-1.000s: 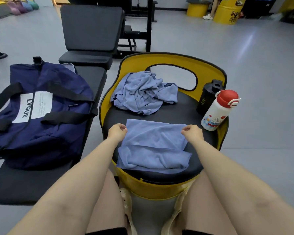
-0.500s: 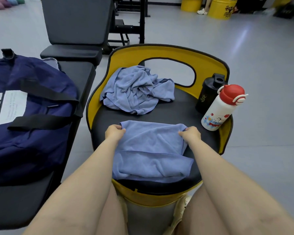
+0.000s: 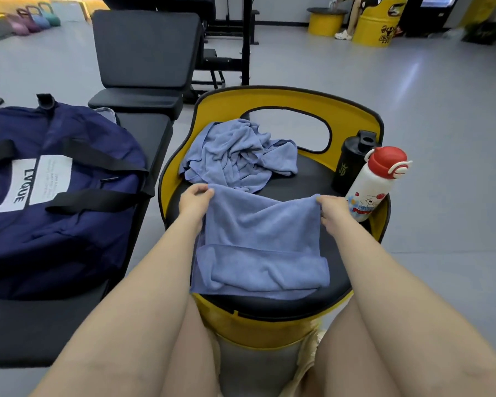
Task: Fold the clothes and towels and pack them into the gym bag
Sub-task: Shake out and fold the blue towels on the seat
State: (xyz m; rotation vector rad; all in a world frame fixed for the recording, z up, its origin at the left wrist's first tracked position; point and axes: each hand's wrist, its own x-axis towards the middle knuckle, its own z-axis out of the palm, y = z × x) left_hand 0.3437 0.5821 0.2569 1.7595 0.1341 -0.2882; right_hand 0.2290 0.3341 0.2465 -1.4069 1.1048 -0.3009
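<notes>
A light blue towel (image 3: 261, 239) lies partly folded on the black seat of a yellow chair (image 3: 287, 107). My left hand (image 3: 195, 197) pinches its far left corner and my right hand (image 3: 331, 209) pinches its far right corner, and that far edge is lifted off the seat. Behind it sits a crumpled blue garment (image 3: 238, 154). The navy gym bag (image 3: 52, 196) rests shut on a black bench at the left.
A black shaker bottle (image 3: 351, 161) and a white bottle with a red cap (image 3: 374, 181) stand at the chair's right edge. The black bench (image 3: 143, 53) extends behind the bag. Kettlebells (image 3: 32, 21) and yellow drums (image 3: 375, 27) stand far back on grey floor.
Both hands have raised the towel's far edge up off the seat and away from me. The camera has swung left, showing more of the bag.
</notes>
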